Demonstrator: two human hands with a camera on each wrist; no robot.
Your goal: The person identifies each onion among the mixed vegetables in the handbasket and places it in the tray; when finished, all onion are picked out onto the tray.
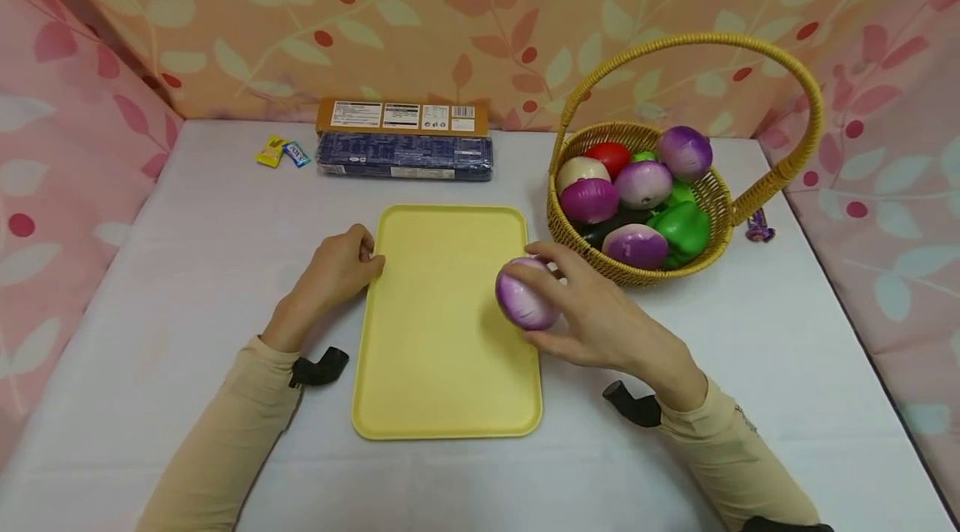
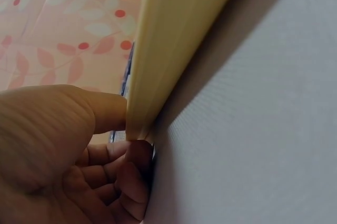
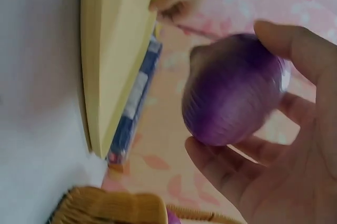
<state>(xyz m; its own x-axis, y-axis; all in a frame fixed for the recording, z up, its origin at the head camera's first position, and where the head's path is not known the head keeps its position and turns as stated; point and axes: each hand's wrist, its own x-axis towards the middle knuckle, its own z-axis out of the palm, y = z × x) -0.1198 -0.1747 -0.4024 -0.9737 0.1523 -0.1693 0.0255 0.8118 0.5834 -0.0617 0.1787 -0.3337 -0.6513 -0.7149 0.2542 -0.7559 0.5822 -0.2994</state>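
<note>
My right hand point(image 1: 570, 307) grips a purple and white toy onion point(image 1: 522, 293) over the right edge of the yellow tray point(image 1: 442, 348). In the right wrist view the onion point(image 3: 231, 90) sits between thumb and curled fingers point(image 3: 226, 171), beside the tray point(image 3: 110, 50). My left hand point(image 1: 337, 265) rests against the tray's left rim near its far corner; in the left wrist view the thumb point(image 2: 108, 111) presses the tray edge point(image 2: 158, 66) and the fingers point(image 2: 129, 174) curl under it. The tray holds nothing.
A wicker basket point(image 1: 592, 244) with a tall handle stands right of the tray, holding several toy onions, a green pepper point(image 1: 686, 228) and a red piece. A dark blue and orange box point(image 1: 405, 140) lies at the back, with small packets point(image 1: 283, 152) to its left. Patterned cloth walls enclose the white table.
</note>
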